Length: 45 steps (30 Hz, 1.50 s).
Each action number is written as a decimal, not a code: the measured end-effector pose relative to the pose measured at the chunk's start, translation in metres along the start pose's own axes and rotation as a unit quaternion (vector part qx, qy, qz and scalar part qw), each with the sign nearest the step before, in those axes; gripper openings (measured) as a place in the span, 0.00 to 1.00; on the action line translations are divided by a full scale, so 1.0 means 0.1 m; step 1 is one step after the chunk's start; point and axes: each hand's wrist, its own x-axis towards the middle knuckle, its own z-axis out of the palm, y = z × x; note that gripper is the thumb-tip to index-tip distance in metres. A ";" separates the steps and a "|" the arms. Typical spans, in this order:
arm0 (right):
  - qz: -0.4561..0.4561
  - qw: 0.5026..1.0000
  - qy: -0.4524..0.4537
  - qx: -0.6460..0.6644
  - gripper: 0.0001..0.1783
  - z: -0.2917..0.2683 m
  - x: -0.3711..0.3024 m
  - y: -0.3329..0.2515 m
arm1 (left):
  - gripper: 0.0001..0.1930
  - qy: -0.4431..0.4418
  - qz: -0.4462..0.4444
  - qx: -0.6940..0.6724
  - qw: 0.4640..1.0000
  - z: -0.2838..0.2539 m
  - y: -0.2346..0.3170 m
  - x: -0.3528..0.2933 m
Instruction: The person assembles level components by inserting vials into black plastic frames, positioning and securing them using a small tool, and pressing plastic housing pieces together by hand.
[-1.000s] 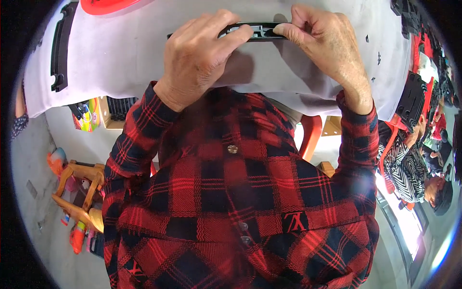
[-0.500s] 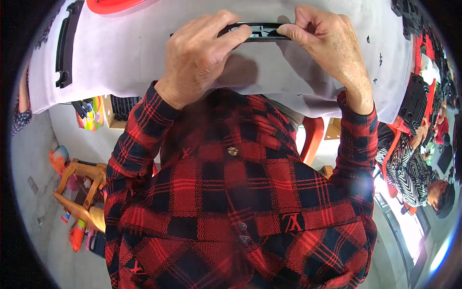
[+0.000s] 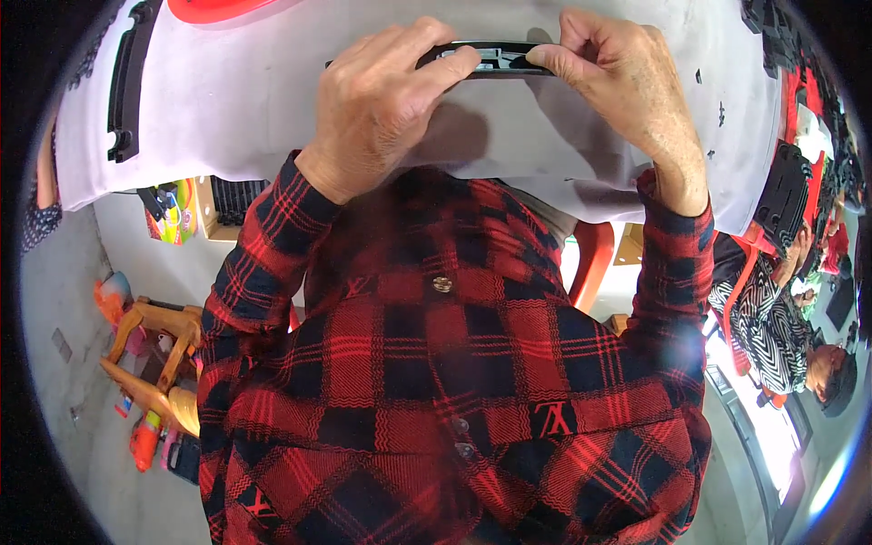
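A long, narrow black plastic part (image 3: 495, 74) lies crosswise on the pale cloth, with a light grey insert (image 3: 490, 56) showing in its middle. My left hand (image 3: 386, 100) covers its left half, fingers bent over it and the thumb pressing near the insert. At the right end, my right hand (image 3: 627, 77) grips the part between thumb and curled fingers. Both palms hide much of its length, so what each fingertip touches cannot be fully made out.
A white-covered table (image 3: 245, 100) carries a red round container (image 3: 222, 7), a long black part (image 3: 127, 86) and small black bits (image 3: 721, 113). Stacked black parts (image 3: 783, 191) and a seated person (image 3: 772, 313) are at right. A wooden stool (image 3: 150, 354) stands lower left.
Hardly anything differs. Both hands keep their hold on the black part; the view has shifted very slightly.
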 end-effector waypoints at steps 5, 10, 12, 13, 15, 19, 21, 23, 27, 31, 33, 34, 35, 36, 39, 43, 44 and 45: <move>-0.004 1.000 -0.004 0.013 0.20 0.00 0.00 0.03 | 0.13 0.001 0.004 0.003 1.000 0.01 -0.01 -0.01; 0.020 1.000 -0.003 0.008 0.20 0.00 0.00 0.00 | 0.13 -0.004 0.001 0.012 1.000 0.00 0.00 -0.01; 0.007 1.000 0.004 0.011 0.20 0.02 0.00 0.02 | 0.13 -0.001 0.000 0.010 1.000 0.00 0.00 -0.01; -0.006 1.000 0.011 0.014 0.20 0.02 0.00 0.02 | 0.13 0.001 -0.001 0.008 1.000 0.00 0.00 -0.01; 0.003 1.000 0.005 0.019 0.20 0.01 0.00 0.02 | 0.12 0.002 0.000 0.006 1.000 0.00 0.00 0.00; -0.012 1.000 0.015 0.023 0.20 0.02 -0.01 0.02 | 0.12 0.004 -0.005 -0.001 1.000 0.01 0.00 -0.02; -0.009 1.000 0.009 0.022 0.20 0.02 0.00 0.03 | 0.12 0.006 -0.001 0.003 1.000 0.02 -0.01 -0.02; -0.005 1.000 0.004 0.022 0.20 0.03 0.01 0.02 | 0.12 0.006 0.003 0.008 1.000 0.02 -0.01 -0.02; -0.008 1.000 0.015 0.000 0.20 0.04 0.00 0.01 | 0.12 0.011 0.006 0.011 1.000 0.03 -0.01 -0.02; -0.023 0.999 0.021 -0.013 0.19 0.05 0.00 -0.01 | 0.12 0.007 0.004 0.003 1.000 0.02 0.00 -0.03; -0.014 1.000 0.019 -0.014 0.19 0.05 0.00 -0.02 | 0.12 0.012 0.007 0.004 1.000 0.03 -0.01 -0.02; -0.006 1.000 0.018 -0.014 0.19 0.06 0.00 -0.03 | 0.12 0.018 0.011 0.005 1.000 0.03 -0.01 -0.02; -0.006 1.000 0.017 -0.015 0.19 0.06 0.00 -0.03 | 0.12 0.019 0.009 0.005 1.000 0.04 -0.01 -0.03; -0.016 0.999 0.020 -0.021 0.20 0.06 0.00 -0.03 | 0.12 0.018 0.011 0.007 1.000 0.04 -0.02 -0.03; -0.018 0.999 0.016 -0.027 0.20 0.06 0.01 -0.04 | 0.12 0.019 0.011 0.011 1.000 0.05 -0.03 -0.04; -0.006 0.999 0.009 -0.040 0.21 0.04 0.01 -0.06 | 0.12 0.008 0.004 0.022 1.000 0.04 0.00 -0.04; -0.007 0.999 0.008 -0.041 0.21 0.04 0.01 -0.07 | 0.12 0.009 0.003 0.021 1.000 0.03 0.01 -0.04; 0.004 0.999 0.004 -0.035 0.21 0.04 0.01 -0.08 | 0.13 -0.012 -0.008 0.024 1.000 0.00 0.02 -0.04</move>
